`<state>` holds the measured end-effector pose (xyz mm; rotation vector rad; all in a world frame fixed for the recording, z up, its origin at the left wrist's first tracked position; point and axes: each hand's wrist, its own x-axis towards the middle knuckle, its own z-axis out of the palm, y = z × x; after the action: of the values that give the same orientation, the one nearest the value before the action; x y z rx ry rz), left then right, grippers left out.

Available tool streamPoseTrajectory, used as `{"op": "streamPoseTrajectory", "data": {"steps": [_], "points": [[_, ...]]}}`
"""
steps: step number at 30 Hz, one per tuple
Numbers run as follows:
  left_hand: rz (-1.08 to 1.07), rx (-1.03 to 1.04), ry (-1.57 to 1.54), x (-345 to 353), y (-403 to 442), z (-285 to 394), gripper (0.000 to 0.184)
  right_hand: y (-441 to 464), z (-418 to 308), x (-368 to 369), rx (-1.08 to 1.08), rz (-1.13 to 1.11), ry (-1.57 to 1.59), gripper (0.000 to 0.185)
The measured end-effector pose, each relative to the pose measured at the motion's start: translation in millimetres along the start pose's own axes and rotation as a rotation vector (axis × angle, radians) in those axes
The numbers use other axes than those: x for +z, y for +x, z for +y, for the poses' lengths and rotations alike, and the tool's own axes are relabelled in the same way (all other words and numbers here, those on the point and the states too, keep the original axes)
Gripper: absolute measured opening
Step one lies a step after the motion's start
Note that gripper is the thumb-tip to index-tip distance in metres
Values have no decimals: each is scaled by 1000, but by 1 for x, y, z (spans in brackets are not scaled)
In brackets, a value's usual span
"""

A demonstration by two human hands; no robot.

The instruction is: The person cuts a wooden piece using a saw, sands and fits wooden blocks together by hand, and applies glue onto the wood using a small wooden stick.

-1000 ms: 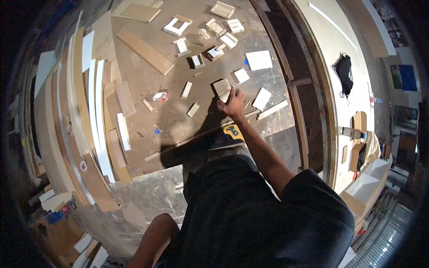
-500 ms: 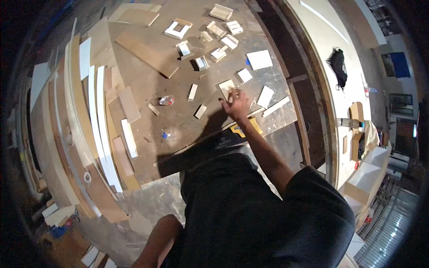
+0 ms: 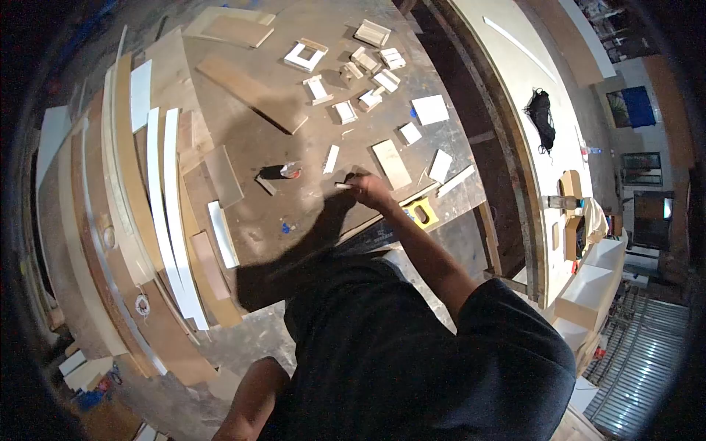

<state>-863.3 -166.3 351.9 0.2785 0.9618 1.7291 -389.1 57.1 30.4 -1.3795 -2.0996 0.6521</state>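
Observation:
My right hand [image 3: 371, 192] is closed around a small wood block [image 3: 343, 184], whose pale end sticks out past the fingertips over the worktable [image 3: 309, 154]. Just right of this hand lies a flat rectangular wood piece [image 3: 391, 164]. A narrow white-topped strip [image 3: 332, 159] rests beyond the fingers. Below my wrist, along the near table edge, is a handsaw with a yellow handle [image 3: 422, 213] and a dark blade, partly covered by my arm. My left arm hangs at the lower left with its hand out of view.
Several small wood assemblies [image 3: 365, 60] and a square frame [image 3: 305, 55] lie toward the far side. Long boards and white strips [image 3: 153, 176] line the left. A small clear-and-red object [image 3: 291, 170] sits mid-table. At right, a dark gap separates another bench [image 3: 515, 95].
My right hand has moved left off the flat wood piece, its fingers going from spread to closed on the small block, which previously lay on the table. The view has shifted slightly.

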Motion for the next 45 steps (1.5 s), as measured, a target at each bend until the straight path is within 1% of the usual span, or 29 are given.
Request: {"op": "streamPoseTrajectory", "data": {"steps": [1, 3, 4, 6, 9, 11, 13, 14, 15, 17, 18, 19, 20, 21, 22, 23, 25, 26, 28, 30, 32, 33, 35, 39, 41, 42, 43, 45], "points": [[-4, -5, 2, 1, 0, -2, 45, -3, 0, -3, 1, -2, -2, 22], [-10, -8, 14, 6, 2, -7, 45, -4, 0, -5, 300, -66, 94, 20], [-15, -15, 12, 11, 2, -9, 46, -3, 1, -6, 298, -64, 95, 20], [-26, -29, 18, 21, 1, -15, 47, -4, -2, -6, 495, 3, 188, 23], [-50, -63, 32, 48, -3, -22, 48, -3, -1, -17, 532, -62, 123, 22], [-72, -82, 51, 57, -8, -26, 49, 1, 7, -15, 522, -104, 106, 20], [-115, -122, 68, 82, -9, -33, 49, 6, 24, -7, 324, -142, 88, 20], [-141, -145, 76, 94, -9, -36, 50, 9, 29, -8, 339, -201, 148, 20], [-165, -170, 84, 100, -12, -37, 50, 14, 24, -13, 334, -205, 157, 20], [-230, -235, 119, 130, -9, -49, 51, 30, 8, -28, 393, -265, -9, 19], [-262, -275, 155, 144, -5, -57, 51, 35, 11, -28, 369, -305, -134, 17], [-279, -319, 196, 158, 1, -68, 52, 40, 11, -25, 366, -309, -124, 17], [-253, -363, 273, 178, 11, -83, 52, 47, 10, -25, 256, -155, -172, 18], [-170, -397, 400, 192, 19, -99, 56, 56, 9, -27, 145, 0, -221, 20], [-174, -442, 455, 187, 25, -113, 63, 66, 5, -32, 163, -69, -224, 33], [-197, -537, 342, 173, 31, -126, 65, 73, 5, -29, 162, -71, -219, 33], [-301, -464, 348, 172, 31, -137, 67, 79, 16, -20, -49, -75, -301, 43], [-334, -441, 349, 172, 31, -142, 67, 82, 23, -12, -22, -173, -414, 49], [-269, -623, 181, 168, 36, -143, 66, 86, 36, -6, -40, -223, -394, 48], [-266, -629, 224, 170, 42, -133, 66, 87, 36, -4, -66, -271, -373, 47], [-303, -585, 271, 168, 45, -131, 63, 86, 23, -14, 59, -311, -429, 46], [-298, -585, 271, 167, 47, -132, 63, 86, 23, -15, 57, -314, -426, 46], [-276, -585, 235, 164, 50, -132, 64, 85, 21, -16, 49, -260, -432, 40], [-307, -649, 175, 154, 55, -138, 65, 83, 16, -24, 83, -274, -423, 36], [-338, -699, 141, 154, 55, -142, 65, 74, 1, -32, 164, -71, -281, 39], [-350, -667, 129, 154, 53, -147, 67, 70, -12, -39, 241, -142, -277, 44], [-343, -664, 131, 154, 52, -148, 67, 60, -7, -32, 237, -146, -271, 44], [-374, -685, 69, 155, 50, -150, 69, 37, 5, -15, 220, -322, -297, 45]]}}
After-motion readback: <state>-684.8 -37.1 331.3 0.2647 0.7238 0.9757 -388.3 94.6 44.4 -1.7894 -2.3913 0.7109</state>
